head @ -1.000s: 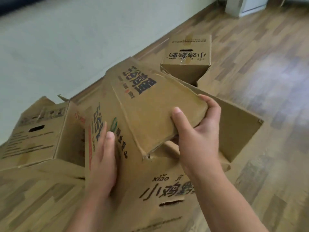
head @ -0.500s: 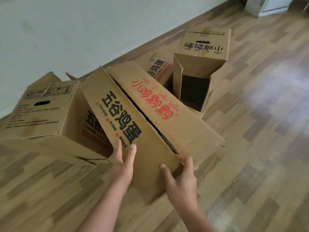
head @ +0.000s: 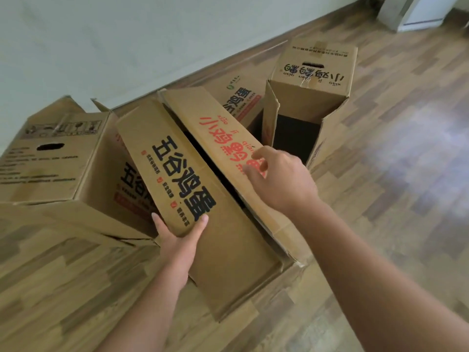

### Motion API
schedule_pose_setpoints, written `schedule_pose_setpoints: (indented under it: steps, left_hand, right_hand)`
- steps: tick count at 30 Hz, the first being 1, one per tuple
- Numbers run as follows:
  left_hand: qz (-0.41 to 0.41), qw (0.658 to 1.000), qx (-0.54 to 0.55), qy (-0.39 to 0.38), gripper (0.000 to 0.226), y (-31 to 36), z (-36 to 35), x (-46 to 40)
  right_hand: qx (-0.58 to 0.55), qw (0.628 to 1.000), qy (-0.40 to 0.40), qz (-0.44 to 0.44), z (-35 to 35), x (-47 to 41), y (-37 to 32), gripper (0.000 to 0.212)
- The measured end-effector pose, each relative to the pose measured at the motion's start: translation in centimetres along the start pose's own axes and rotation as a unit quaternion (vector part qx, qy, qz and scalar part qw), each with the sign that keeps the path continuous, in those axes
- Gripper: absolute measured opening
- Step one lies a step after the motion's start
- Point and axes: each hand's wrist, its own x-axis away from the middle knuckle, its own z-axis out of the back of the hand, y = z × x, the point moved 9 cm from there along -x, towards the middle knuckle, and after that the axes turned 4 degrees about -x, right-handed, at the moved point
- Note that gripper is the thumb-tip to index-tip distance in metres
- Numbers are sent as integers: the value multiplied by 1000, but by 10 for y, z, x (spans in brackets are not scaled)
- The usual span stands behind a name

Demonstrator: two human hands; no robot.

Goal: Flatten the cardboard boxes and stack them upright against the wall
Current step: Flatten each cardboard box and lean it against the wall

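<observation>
To the left of the middle box [head: 182,189] lies the left box [head: 50,158], on its side with its open mouth facing the middle one; it keeps its full shape, so I judge it waits its turn. The wall [head: 101,34] runs behind all of them, and nothing leans on it that I can see.

Your left hand [head: 177,240] cups the near corner of the middle box's black-lettered flap [head: 175,174], thumb on one side and fingers curled round the other, a light grip on cardboard. You hold there, I think, to steady that flap and keep the box from sliding on the floor [head: 393,199] while the other hand works.

The middle box sits tilted, its two top flaps parted by a dark slot, so it is only partly collapsed.

Your right hand [head: 281,179] rests on the red-lettered flap [head: 228,148], fingers loosely bent and pressing down, not closed round anything. That placement reads as a push to fold the flap flat.

Right of the middle box stands the tall box [head: 312,97], upright and open toward you, still unflattened. Between the two, behind, a printed panel [head: 238,97] shows; whether it is a flattened box I cannot tell.
</observation>
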Motion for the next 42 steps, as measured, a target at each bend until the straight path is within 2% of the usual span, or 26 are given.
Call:
schedule_pose_setpoints:
  steps: [2,4,6,7,10,11,15,16,18,21,24,29,31,34,39,42]
  left_hand:
    - [31,998,47,-1,134,1,1,-11]
    - [40,996,84,-18,130,5,-2,-25]
    - [36,994,98,-37,127,11,-8,-31]
    - [31,994,99,-43,126,11,-11,-33]
    - [26,995,78,-50,123,9,-12,-33]
    - [27,996,61,-54,121,8,-11,-28]
    - [38,995,11,-90,108,-5,11,-7]
    - [43,994,2,-105,111,-9,12,-4]
    - [57,991,-4,-117,122,-14,10,-4]
    - [63,992,10,-109,105,-7,-1,-12]
    - [52,994,-2,-98,98,2,-9,-23]
    - [29,995,-27,-96,98,24,0,-3]
    - [8,993,-41,-107,94,45,3,6]
    - [-43,991,-32,-119,95,105,17,37]
    - [-137,983,-11,-120,107,222,33,106]
    - [-187,974,3,-132,103,295,31,151]
  right_hand:
    - [-28,998,-48,-14,-27,-39,27,61]
    - [-31,994,-80,-65,-49,-62,61,88]
    - [-24,990,-76,-119,-57,-73,89,114]
    - [-25,987,-76,-143,-59,-76,98,119]
    - [-47,978,-80,-188,-62,-77,103,95]
    - [-32,977,-84,-194,-60,-70,104,93]
    - [41,970,-99,-220,-45,-22,121,118]
    - [24,966,-106,-236,-44,-10,132,122]
    - [-82,951,-123,-271,-52,5,150,120]
    - [-265,911,-143,-282,-78,6,168,99]
    - [-274,913,-128,-274,-82,-3,173,75]
    - [-279,921,-89,-257,-56,9,160,63]
    - [-298,919,-73,-247,-35,16,151,58]
    - [-333,918,-16,-214,34,30,120,56]
    - [-362,919,58,-147,155,49,59,67]
    - [-362,920,117,-92,239,58,26,73]
